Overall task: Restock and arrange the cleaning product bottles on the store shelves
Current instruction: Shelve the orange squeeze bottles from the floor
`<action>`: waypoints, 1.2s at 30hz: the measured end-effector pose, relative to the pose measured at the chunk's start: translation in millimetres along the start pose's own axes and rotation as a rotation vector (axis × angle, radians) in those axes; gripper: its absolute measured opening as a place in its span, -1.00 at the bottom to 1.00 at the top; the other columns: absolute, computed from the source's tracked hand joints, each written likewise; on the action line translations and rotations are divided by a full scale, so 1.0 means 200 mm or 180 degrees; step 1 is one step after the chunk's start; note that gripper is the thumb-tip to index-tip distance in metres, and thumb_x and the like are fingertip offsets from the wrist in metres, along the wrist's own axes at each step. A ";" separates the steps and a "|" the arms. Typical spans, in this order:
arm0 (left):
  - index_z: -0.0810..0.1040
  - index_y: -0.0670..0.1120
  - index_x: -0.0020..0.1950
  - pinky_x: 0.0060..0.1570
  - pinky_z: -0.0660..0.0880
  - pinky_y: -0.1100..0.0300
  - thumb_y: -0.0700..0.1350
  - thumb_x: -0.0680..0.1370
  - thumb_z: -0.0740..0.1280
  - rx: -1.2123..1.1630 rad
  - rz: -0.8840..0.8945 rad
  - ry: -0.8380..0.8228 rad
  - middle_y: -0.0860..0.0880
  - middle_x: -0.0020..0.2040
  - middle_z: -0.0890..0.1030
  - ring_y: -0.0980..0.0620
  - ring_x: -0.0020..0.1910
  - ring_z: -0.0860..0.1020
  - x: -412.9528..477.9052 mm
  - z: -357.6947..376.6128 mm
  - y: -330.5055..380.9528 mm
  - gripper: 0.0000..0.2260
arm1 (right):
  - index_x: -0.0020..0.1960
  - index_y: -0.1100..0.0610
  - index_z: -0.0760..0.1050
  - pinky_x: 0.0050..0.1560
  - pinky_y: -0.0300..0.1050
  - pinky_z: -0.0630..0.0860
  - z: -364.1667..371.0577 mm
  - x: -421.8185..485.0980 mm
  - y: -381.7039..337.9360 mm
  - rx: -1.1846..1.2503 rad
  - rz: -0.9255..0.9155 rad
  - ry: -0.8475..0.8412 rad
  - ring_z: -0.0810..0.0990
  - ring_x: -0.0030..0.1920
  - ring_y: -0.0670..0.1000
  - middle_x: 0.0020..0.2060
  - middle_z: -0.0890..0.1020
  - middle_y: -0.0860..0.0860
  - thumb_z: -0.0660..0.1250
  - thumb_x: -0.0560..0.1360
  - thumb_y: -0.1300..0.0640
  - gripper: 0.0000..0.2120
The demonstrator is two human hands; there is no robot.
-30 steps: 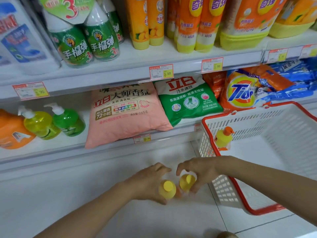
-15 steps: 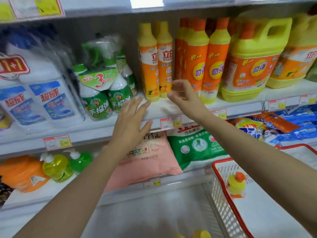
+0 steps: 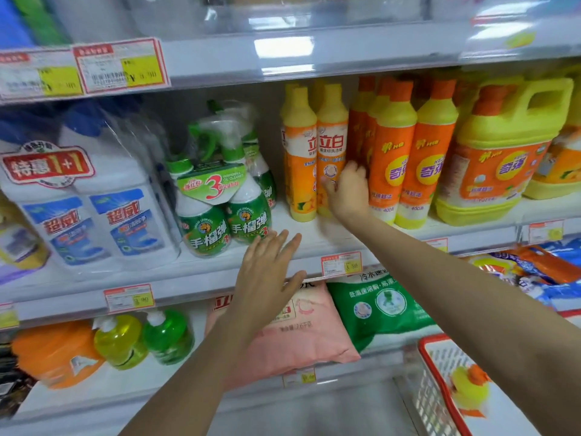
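Head view: my right hand [image 3: 345, 191] curls its fingers round the upright yellow bottle [image 3: 331, 143]; my left hand [image 3: 267, 275] hovers spread, farther.

We see the middle shelf [image 3: 314, 237] carrying, from left to right, a wrapped twin pack of white bottles [image 3: 94, 215], a bundle of green spray bottles [image 3: 220, 225], two slim yellow-and-orange bottles [image 3: 300, 171], a tight row of orange bottles [image 3: 408, 165] with yellow shoulders and a big yellow jug [image 3: 496, 165], all upright. On the lower shelf [image 3: 94, 394] we find an orange jug [image 3: 53, 354], a yellow pump bottle [image 3: 119, 341] touching a green pump bottle [image 3: 166, 341], then a pink bag [image 3: 301, 338] and a green bag [image 3: 383, 306] propped side by side.
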State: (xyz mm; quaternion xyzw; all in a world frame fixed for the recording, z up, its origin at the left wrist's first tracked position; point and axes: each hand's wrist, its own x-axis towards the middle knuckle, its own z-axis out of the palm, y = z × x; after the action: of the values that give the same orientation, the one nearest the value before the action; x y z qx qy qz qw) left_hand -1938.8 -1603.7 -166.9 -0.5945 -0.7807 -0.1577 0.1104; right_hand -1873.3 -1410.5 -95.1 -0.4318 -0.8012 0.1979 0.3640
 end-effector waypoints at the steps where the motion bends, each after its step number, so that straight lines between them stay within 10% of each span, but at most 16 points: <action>1: 0.25 -0.01 0.56 0.54 -0.08 0.03 0.27 0.54 -0.09 -0.0039 -0.0002 0.0019 -0.07 0.54 0.29 -0.08 0.55 0.19 0.00 0.00 0.00 -0.34 | 0.31 0.35 0.30 0.20 0.05 0.38 0.00 -0.01 0.00 -0.0071 -0.0024 0.0061 0.48 0.24 0.29 0.27 0.43 0.30 0.28 0.61 0.04 -0.55; 13: 0.44 -0.05 0.45 0.48 0.15 0.05 0.10 0.61 0.24 -0.1094 -0.0400 0.0280 -0.07 0.48 0.37 -0.06 0.50 0.24 -0.01 -0.12 0.07 -0.55 | 0.26 0.24 0.32 0.07 0.16 0.55 -0.24 -0.25 0.02 0.0556 -0.0496 0.0089 0.61 0.14 0.19 0.16 0.61 0.15 0.37 0.56 -0.02 -0.55; 19: 0.42 0.02 0.43 0.30 0.27 0.19 0.04 0.59 0.32 -0.1860 -0.0601 0.0585 0.03 0.40 0.44 0.05 0.38 0.36 0.01 -0.23 0.22 -0.60 | 0.20 0.14 0.43 -0.10 -0.39 0.52 -0.41 -0.42 0.07 0.1346 -0.0566 -0.0139 0.59 -0.10 -0.25 0.01 0.64 -0.07 0.53 0.42 -0.01 -0.53; 27: 0.48 0.02 0.32 0.02 0.59 0.18 0.08 0.32 0.56 -0.3678 -0.0894 0.0227 -0.01 0.09 0.66 0.05 0.05 0.64 -0.05 -0.24 0.40 -0.39 | 0.13 0.11 0.48 -0.08 0.01 0.67 -0.53 -0.61 0.10 0.1827 -0.0440 -0.0744 0.68 -0.08 -0.02 -0.08 0.68 -0.01 0.56 0.33 -0.12 -0.48; 31: 0.58 -0.01 0.15 -0.14 0.59 0.24 0.01 0.33 0.48 -0.4358 -0.1062 -0.0162 -0.04 0.02 0.71 0.01 -0.02 0.68 -0.15 -0.27 0.46 -0.59 | 0.34 0.08 0.42 0.01 -0.11 0.64 -0.64 -0.64 0.15 0.2594 0.0004 -0.1493 0.66 0.12 -0.01 0.12 0.64 0.04 0.41 0.44 -0.11 -0.45; 36: 0.62 -0.11 0.03 -0.13 0.63 0.10 0.11 0.44 0.36 -0.4736 -0.1574 -0.0949 -0.08 -0.12 0.73 0.03 -0.18 0.69 -0.22 -0.31 0.55 -0.67 | 0.16 0.27 0.52 -0.21 -0.15 0.58 -0.62 -0.71 0.24 0.2579 0.0781 -0.1757 0.67 -0.22 -0.02 -0.11 0.66 0.14 0.45 0.43 -0.10 -0.50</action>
State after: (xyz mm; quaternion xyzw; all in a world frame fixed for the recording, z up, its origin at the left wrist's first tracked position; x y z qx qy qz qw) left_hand -1821.4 -1639.7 -113.7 -0.3368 -0.5864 -0.5761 -0.4591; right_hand -1701.0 -1503.0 -102.3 -0.2784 -0.6697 0.6411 0.2510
